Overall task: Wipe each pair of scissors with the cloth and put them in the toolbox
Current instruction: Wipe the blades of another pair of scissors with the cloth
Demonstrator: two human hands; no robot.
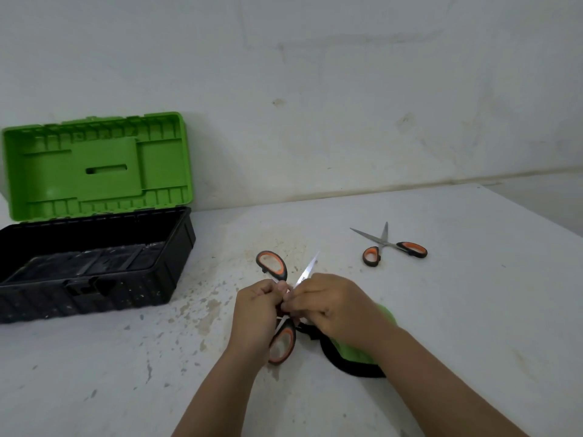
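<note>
Nearest us, our two forearms reach in from the near edge and meet over the white table (441, 279). Our left hand (255, 313) curls its fingers round the middle of the held scissors (279, 307), near the pivot, while our right hand (334, 307) pinches the same pair from the right with thumb and fingertips. These scissors are spread wide: one orange-and-black handle loop sticks out on the far side of our left hand, the other loop lies on the near side below it, and one blade tip points far and to the right past our right fingers. Whether the cloth (353, 351), green with a black border, touches the blades we cannot tell; it lies on the table under our right wrist, just beside the near handle loop.

Farther right, well apart from our hands, a second pair of scissors (391, 246) lies open on the table, blades pointing far-left. At the left stands the toolbox (176, 247), black tray with its green lid raised against the wall. Bare, stained tabletop lies between our hands and the toolbox.
</note>
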